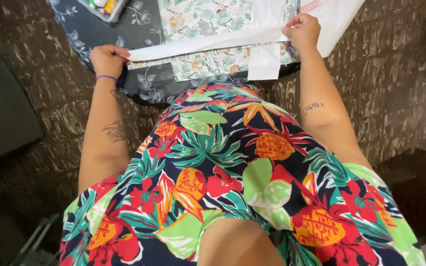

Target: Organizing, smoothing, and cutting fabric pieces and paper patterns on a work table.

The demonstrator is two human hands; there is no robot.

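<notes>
Now both hands, left hand (107, 60) and right hand (302, 30), pinch the ends of a white folded strip (208, 43), which runs left-right, its right end higher.

A smooth, matt white paper sheet (208, 43) is lying over soft printed cotton cloth (198, 19); the dark floral tablecloth (144, 29) beneath is looking matt, woven.

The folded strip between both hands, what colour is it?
Plain white strip, seen in the head view.
</notes>
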